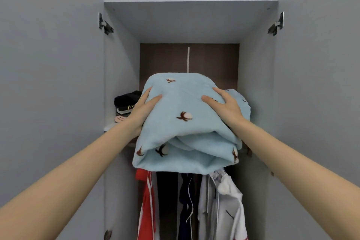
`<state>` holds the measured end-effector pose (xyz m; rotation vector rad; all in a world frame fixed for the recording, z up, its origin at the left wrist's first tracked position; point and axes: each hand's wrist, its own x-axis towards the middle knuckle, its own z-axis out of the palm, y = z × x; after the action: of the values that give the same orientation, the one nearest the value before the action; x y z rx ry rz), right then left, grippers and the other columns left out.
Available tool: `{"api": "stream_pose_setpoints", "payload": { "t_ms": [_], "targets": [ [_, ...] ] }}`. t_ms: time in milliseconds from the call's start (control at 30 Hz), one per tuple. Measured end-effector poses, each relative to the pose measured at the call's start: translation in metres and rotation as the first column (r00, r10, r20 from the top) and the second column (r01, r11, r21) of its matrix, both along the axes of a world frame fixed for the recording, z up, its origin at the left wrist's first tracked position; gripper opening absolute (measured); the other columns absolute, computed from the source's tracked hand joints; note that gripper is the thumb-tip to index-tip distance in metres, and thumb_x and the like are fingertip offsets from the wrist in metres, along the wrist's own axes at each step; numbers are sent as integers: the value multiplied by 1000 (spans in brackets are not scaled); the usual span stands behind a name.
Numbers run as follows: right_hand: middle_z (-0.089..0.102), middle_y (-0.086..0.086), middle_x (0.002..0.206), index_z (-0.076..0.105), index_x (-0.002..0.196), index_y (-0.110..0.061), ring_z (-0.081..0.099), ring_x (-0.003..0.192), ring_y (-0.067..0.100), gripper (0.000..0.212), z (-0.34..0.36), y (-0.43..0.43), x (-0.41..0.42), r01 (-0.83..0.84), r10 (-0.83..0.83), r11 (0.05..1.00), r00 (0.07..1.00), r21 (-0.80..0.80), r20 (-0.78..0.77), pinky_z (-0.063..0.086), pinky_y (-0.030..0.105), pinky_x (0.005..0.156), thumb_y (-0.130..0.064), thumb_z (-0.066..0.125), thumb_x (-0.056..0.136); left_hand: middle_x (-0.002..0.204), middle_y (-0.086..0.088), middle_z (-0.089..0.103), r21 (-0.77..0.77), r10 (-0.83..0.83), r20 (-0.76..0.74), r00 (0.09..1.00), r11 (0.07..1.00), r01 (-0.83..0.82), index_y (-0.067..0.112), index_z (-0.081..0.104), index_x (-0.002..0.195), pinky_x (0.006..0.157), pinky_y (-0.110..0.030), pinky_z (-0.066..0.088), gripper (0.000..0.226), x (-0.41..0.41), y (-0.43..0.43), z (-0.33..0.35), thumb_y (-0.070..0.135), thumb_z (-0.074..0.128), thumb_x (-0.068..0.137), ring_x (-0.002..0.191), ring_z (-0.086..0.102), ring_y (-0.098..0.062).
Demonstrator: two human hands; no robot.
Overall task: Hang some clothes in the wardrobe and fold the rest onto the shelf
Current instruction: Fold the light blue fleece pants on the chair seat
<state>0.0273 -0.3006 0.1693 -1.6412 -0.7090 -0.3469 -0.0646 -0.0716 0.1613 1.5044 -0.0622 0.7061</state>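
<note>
A folded light-blue fleece garment (187, 122) with small brown-and-white motifs is held up in front of the wardrobe's upper shelf (109, 127). My left hand (144, 108) grips its left side, thumb on top and fingers along the edge. My right hand (227, 106) grips its right side in the same way. The bundle's near, open end hangs lower than the shelf edge. Its far end reaches into the shelf opening. Whether it rests on the shelf is hidden.
A small pile of dark folded clothes (126, 101) lies on the shelf's left side. Below hang a red garment (146, 204), a dark navy one (187, 200) and a white jacket (229, 206). The open wardrobe doors (48, 84) stand close on both sides.
</note>
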Motion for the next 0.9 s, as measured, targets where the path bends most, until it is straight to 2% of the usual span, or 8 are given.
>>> {"api": "stream_pose_setpoints", "payload": {
  "t_ms": [167,267,367,433,533,600,767,900],
  "targets": [
    [51,-13,133,47,136,-37,50,115,11,63,29,26,59,20,-20,1000,998,8,54,41,32,100,-56,69,80,138,5,52,18,0,9,1000,1000,-1,40,35,146,99,-41,50,65,60,29,34,41,66,89,116,59,-18],
    [51,-11,136,48,137,-32,50,113,11,63,46,47,95,45,-45,999,994,1,97,40,28,95,-53,69,81,141,3,49,42,-3,20,1000,999,2,40,36,146,102,-45,47,66,100,54,52,42,66,88,119,56,-21],
    [52,-9,137,48,137,-32,50,121,15,63,61,62,130,102,-99,995,988,-20,122,41,37,106,-54,67,81,144,2,46,88,-9,33,999,996,6,39,34,147,105,-47,45,67,144,72,69,43,66,88,123,53,-23],
    [52,-9,137,49,137,-33,50,123,17,64,74,65,152,142,-137,989,982,-31,132,40,41,108,-56,68,80,144,2,46,92,-45,46,998,995,41,38,34,147,105,-47,44,68,175,79,79,42,66,88,123,52,-23],
    [52,-9,138,51,138,-33,49,124,16,66,95,65,181,210,-200,976,968,-52,154,39,34,106,-57,69,79,143,-1,49,53,-150,54,987,988,147,36,37,146,104,-47,45,69,223,83,91,38,71,85,123,54,-26],
    [51,-9,139,52,137,-32,48,127,17,66,107,62,200,269,-257,961,954,-62,156,38,37,109,-57,70,78,143,-2,49,40,-199,49,979,980,197,36,38,145,104,-47,45,70,254,82,102,38,72,84,123,54,-26],
    [52,-8,140,56,134,-33,49,126,18,65,130,44,244,367,-354,927,924,-75,146,37,37,110,-56,73,76,141,4,48,25,-256,52,965,967,255,37,38,145,101,-42,47,72,322,62,122,40,73,82,121,54,-23],
    [55,-8,136,56,133,-34,51,123,19,65,143,27,279,427,-410,898,900,-109,147,40,38,109,-58,74,75,142,0,50,5,-311,43,950,950,311,37,36,146,100,-42,49,71,375,44,127,40,72,84,119,55,-24]
  ]
}}
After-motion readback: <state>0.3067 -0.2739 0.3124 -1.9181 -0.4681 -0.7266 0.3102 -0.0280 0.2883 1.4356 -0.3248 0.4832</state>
